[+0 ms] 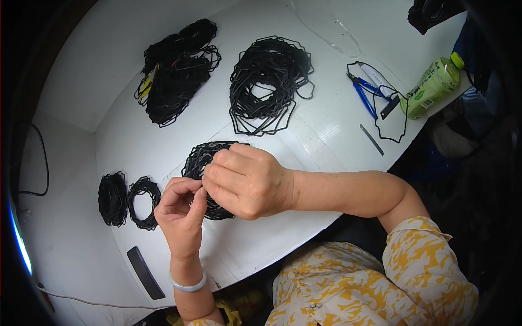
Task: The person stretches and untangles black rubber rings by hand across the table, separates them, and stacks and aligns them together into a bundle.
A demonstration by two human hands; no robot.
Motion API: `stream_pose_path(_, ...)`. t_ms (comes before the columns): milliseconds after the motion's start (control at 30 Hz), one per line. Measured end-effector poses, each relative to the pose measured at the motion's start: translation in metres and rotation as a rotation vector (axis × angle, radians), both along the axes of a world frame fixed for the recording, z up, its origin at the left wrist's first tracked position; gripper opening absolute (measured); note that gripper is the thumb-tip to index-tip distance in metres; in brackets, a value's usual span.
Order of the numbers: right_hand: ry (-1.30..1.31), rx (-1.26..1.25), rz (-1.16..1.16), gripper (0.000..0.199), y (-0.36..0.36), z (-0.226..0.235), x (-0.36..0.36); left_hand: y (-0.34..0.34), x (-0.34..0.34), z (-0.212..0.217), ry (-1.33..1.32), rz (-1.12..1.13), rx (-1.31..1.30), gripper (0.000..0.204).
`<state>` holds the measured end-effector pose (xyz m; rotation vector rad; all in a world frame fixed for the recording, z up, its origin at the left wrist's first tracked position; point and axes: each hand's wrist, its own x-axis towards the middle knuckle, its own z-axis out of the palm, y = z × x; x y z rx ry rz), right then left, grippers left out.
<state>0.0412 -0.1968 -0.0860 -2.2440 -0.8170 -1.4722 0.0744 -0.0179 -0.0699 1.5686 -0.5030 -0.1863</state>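
Note:
My left hand [180, 214] and my right hand [250, 182] meet fingertip to fingertip over a pile of thin black angular rings [209, 149]. The left thumb and forefinger are pinched together, and the right fingers curl closed against them. Whatever they grip is too small or too hidden by the fingers to name. Much of the pile lies behind the right hand. A pale bangle [188, 284] circles my left wrist.
Farther off lie a large ring pile [244, 70] and a bundled heap [182, 84]. Two small stacks, one a round coil [136, 212], sit left above a black strip [145, 273]. Right are blue-handled cutters [363, 99], a loose ring [405, 127], a blade [372, 140] and a green bottle [435, 87].

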Motion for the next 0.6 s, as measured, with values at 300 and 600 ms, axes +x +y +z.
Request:
stream_pose_path(300,0.016,0.048,0.006,0.012,0.0000,0.0012,-0.0021,-0.0047,-0.0039,-0.0020,-0.170,0.030,0.095,0.011)
stream_pose_path(600,0.199,0.400,0.150,0.014,-0.0009,0.0001,0.0034,-0.0015,0.0022,-0.0009,0.177,-0.066,-0.054,0.009)
